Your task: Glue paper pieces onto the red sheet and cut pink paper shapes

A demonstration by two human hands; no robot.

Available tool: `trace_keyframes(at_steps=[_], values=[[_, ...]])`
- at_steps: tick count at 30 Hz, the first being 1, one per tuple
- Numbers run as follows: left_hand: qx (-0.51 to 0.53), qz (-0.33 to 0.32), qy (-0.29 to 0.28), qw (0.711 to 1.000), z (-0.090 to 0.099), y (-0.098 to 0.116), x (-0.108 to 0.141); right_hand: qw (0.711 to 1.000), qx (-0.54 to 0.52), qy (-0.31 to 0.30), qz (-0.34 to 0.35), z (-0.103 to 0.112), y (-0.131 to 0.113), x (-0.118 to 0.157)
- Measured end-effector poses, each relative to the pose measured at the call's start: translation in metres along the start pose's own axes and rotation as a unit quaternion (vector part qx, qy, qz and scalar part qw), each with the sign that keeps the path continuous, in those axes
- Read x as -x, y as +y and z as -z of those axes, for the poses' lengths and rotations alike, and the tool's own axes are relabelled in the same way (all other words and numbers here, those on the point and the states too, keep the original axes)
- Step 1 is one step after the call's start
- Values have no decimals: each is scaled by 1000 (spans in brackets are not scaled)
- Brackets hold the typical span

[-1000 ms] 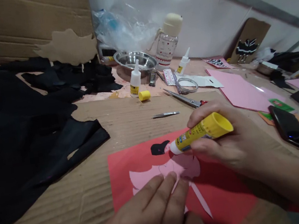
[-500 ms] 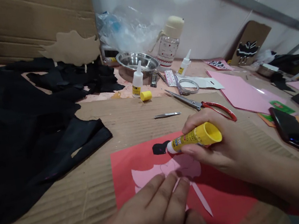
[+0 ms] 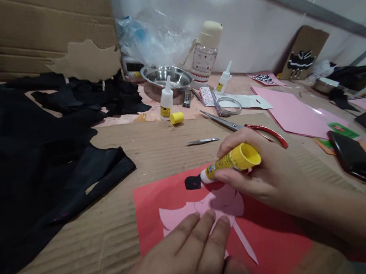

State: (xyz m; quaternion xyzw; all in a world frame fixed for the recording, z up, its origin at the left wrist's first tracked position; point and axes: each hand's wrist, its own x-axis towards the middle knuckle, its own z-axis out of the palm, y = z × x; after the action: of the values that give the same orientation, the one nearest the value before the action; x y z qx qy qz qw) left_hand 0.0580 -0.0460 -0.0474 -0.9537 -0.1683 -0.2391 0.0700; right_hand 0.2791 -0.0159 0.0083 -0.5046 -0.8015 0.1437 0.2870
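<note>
A yellow glue stick (image 3: 227,163) is gripped in my right hand (image 3: 269,179), its white end tilted down against the right side of a small black fabric piece (image 3: 193,182). That piece lies near the top of a red paper sheet (image 3: 151,197). Below it is a pink paper cutout (image 3: 178,215) with pencil lines and a long pointed strip at lower right. My left hand (image 3: 190,251) lies with its fingers stretched out over the cutout, pressing on it and hiding its middle. The yellow cap (image 3: 177,118) stands apart on the cardboard.
Tweezers (image 3: 203,141) and red-handled scissors (image 3: 244,128) lie beyond the sheet. Black fabric (image 3: 37,178) spreads over the left. Farther back are a glue bottle (image 3: 166,99), a steel bowl (image 3: 166,77) and a drinking bottle (image 3: 204,55). Pink paper (image 3: 297,112) and a phone (image 3: 356,159) are at right.
My right hand has shifted the glue stick slightly up and left along the black piece's edge. My left hand stays on the pink cutout. The view has moved a little.
</note>
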Motion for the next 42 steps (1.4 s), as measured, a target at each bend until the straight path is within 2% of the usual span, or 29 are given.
trace_keyframes(at_steps=[11, 16, 21, 27, 32, 39, 42], values=[[6, 15, 24, 1000, 0, 2, -1, 1000, 9, -4, -8, 1, -1, 0], [1, 21, 9, 1000, 0, 1, -2, 1000, -5, -4, -8, 2, -1, 0], [1, 13, 36, 999, 1, -2, -4, 1000, -10, -15, -20, 2, 0, 0], [40, 22, 7, 999, 3, -3, -3, 999, -1, 26, -24, 2, 7, 0], [49, 6, 8, 999, 5, -5, -1, 1000, -7, 30, 1, -1, 10, -2], [49, -7, 7, 999, 7, -6, -2, 999, -29, 17, 4, -2, 7, -2], [46, -12, -3, 999, 7, -6, -3, 999, -48, -9, 15, -2, 3, -2]])
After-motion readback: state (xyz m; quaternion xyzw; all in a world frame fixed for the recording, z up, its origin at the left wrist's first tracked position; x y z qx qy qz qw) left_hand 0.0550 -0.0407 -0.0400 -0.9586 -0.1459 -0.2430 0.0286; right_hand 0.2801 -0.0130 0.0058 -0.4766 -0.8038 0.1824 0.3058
